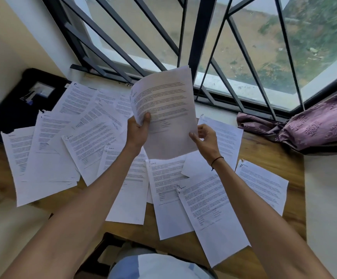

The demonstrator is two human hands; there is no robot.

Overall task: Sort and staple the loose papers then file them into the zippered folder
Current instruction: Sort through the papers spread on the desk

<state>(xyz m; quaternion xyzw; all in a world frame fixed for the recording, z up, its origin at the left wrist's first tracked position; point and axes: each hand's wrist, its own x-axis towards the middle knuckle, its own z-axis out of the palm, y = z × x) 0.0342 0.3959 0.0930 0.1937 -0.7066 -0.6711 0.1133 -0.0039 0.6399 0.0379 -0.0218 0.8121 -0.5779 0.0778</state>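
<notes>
My left hand (138, 130) grips a thin bundle of printed sheets (164, 109) by its left edge and holds it upright above the table. At the bundle's lower right edge my right hand (204, 138) pinches the paper between thumb and fingers. Several loose printed papers (91, 146) lie spread and overlapping across the wooden table (264, 156), from far left to near right. A dark zippered folder (12, 109) with a small card pocket lies at the far left, partly under the papers. No stapler shows.
A barred window (203, 47) runs along the far edge of the table. A purple patterned cloth (312, 125) is bunched at the right on the sill. A white surface (328, 198) borders the table's right side. A dark chair frame (107, 252) sits below the near edge.
</notes>
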